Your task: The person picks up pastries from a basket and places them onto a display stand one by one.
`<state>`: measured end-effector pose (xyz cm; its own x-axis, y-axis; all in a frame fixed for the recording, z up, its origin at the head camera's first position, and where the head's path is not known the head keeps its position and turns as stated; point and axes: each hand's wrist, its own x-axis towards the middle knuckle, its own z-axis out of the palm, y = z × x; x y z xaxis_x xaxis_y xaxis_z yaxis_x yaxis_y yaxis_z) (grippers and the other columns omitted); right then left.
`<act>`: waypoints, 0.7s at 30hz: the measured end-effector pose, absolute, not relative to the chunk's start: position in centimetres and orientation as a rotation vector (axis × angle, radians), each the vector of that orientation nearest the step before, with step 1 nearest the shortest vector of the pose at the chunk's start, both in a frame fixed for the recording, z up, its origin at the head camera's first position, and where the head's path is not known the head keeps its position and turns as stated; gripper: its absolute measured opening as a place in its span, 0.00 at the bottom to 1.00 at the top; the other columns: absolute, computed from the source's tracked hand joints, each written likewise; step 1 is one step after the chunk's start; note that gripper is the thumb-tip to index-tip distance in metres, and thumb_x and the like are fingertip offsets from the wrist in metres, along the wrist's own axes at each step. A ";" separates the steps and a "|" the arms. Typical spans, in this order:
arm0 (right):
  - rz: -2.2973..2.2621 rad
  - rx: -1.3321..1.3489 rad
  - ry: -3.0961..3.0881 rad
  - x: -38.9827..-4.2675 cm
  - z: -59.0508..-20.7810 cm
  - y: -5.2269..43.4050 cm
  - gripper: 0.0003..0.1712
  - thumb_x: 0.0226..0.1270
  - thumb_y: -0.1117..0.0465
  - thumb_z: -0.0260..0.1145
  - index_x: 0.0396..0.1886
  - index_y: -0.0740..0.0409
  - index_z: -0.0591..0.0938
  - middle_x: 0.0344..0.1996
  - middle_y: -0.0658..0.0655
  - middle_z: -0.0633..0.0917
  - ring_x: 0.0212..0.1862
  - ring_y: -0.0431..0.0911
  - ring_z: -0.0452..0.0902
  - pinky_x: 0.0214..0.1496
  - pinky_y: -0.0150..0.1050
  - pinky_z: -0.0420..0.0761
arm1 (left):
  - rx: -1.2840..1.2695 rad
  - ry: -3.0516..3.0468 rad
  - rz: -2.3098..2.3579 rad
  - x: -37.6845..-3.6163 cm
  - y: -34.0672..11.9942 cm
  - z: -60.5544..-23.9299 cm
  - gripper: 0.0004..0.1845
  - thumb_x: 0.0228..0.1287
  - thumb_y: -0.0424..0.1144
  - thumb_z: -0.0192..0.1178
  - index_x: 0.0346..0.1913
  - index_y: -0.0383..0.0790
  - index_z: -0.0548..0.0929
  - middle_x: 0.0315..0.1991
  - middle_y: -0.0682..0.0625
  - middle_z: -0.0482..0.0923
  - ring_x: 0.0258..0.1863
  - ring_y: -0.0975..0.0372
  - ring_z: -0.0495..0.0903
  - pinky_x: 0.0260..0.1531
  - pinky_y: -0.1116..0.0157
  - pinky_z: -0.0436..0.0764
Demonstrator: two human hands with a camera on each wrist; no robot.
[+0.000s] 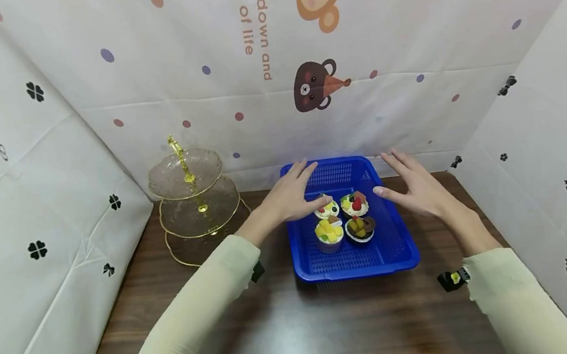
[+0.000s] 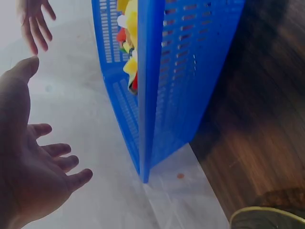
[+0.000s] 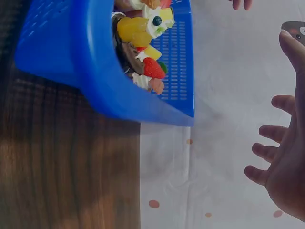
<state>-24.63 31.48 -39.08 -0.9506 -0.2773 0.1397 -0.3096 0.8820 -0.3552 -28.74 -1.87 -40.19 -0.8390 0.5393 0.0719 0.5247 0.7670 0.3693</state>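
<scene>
A blue plastic basket (image 1: 321,270) with slotted walls stands on the table. Inside it are several small cupcakes: one topped with yellow cubes (image 1: 329,230), one with dark chocolate (image 1: 360,229), one with a red berry (image 1: 354,203), and one behind partly covered by my left thumb. My left hand (image 1: 291,195) hovers over the basket's left rim, fingers spread, holding nothing. Over the right side, my right hand (image 1: 414,184) is spread likewise, palm turned inward, and its wrist view shows it apart from the basket wall (image 3: 90,57).
A tiered glass stand (image 1: 199,205) with gold rims and a gold handle stands left of the basket, near the back wall. Printed white cloth (image 1: 235,130) hangs behind and on both sides. The brown wooden table (image 1: 303,334) extends in front of the basket.
</scene>
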 end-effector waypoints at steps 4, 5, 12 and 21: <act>0.660 0.506 -2.944 -24.6 -39.5 32.0 0.52 0.76 0.36 0.62 0.88 0.48 0.51 0.86 0.65 0.49 0.83 0.70 0.44 0.72 0.81 0.51 | 0.924 2.878 0.642 -28.3 -1.2 -40.3 0.54 0.69 0.74 0.56 0.87 0.51 0.51 0.87 0.47 0.47 0.85 0.52 0.48 0.79 0.44 0.58; 0.682 0.509 -2.938 -24.6 -39.6 32.2 0.51 0.77 0.37 0.62 0.88 0.48 0.52 0.85 0.65 0.50 0.83 0.70 0.45 0.72 0.81 0.51 | 0.940 2.869 0.659 -28.2 -1.0 -40.4 0.54 0.69 0.73 0.58 0.87 0.51 0.51 0.86 0.47 0.48 0.84 0.52 0.50 0.79 0.45 0.58; 1.124 0.420 -2.910 -24.7 -40.4 33.2 0.45 0.82 0.42 0.59 0.88 0.48 0.52 0.83 0.68 0.58 0.80 0.71 0.54 0.71 0.79 0.59 | 1.006 2.800 0.733 -27.3 0.5 -41.0 0.54 0.67 0.68 0.66 0.86 0.47 0.55 0.83 0.46 0.56 0.81 0.51 0.58 0.77 0.48 0.64; 1.755 0.306 -2.748 -25.8 -42.1 34.9 0.38 0.88 0.43 0.50 0.83 0.61 0.60 0.73 0.63 0.72 0.70 0.51 0.72 0.61 0.35 0.81 | 1.117 2.644 0.804 -27.5 2.0 -41.3 0.51 0.66 0.61 0.72 0.82 0.41 0.62 0.75 0.44 0.65 0.74 0.55 0.68 0.72 0.57 0.72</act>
